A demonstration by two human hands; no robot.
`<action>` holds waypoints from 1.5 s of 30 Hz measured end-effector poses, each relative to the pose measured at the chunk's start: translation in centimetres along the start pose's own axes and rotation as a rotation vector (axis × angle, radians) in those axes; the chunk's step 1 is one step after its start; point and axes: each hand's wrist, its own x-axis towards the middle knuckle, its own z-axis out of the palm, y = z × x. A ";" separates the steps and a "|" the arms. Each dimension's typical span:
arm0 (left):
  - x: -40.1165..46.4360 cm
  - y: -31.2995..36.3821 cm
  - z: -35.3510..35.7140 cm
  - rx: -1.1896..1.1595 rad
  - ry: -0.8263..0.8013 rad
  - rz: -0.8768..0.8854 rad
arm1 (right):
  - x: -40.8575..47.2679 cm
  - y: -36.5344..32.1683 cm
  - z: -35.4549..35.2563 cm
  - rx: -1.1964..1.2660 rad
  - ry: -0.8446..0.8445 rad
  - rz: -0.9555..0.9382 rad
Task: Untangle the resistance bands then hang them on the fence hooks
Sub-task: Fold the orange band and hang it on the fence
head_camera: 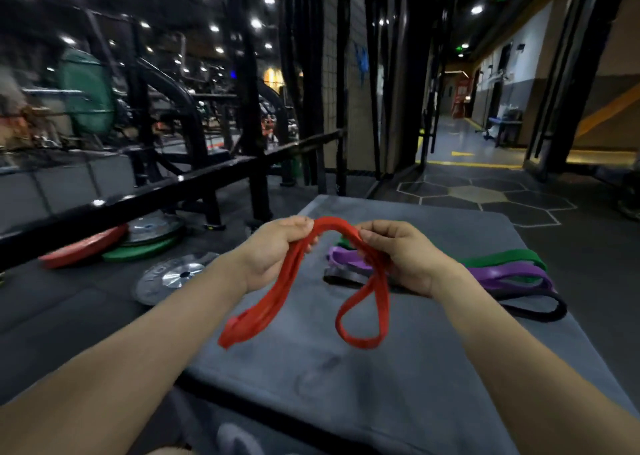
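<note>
Holding the red band in both hands, left hand and right hand each clenched on it, you are best easing its loops apart slowly.

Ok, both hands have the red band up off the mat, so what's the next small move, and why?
Probably draw the hands apart to open the folds. The red band arches between the left hand and right hand, doubled over, with loops hanging from each side above the grey mat. It looks free of the purple band, green band and black band lying there.
</note>
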 end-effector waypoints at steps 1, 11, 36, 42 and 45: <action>-0.9 0.8 -0.6 -0.030 0.031 -0.013 | 0.0 -0.3 1.1 -0.005 -0.004 -0.007; -7.5 6.8 -4.9 -0.109 0.229 -0.024 | -1.3 -1.2 11.7 -0.912 0.358 -0.781; -14.2 16.3 -18.3 0.358 0.694 0.578 | 7.9 -13.7 28.0 -0.598 0.229 -0.927; -16.1 18.4 -22.7 0.482 1.064 0.696 | 10.4 -15.0 34.5 -0.506 0.101 -0.945; -17.0 19.9 -24.4 0.593 1.213 0.718 | 11.5 -15.7 37.5 -0.455 0.072 -0.959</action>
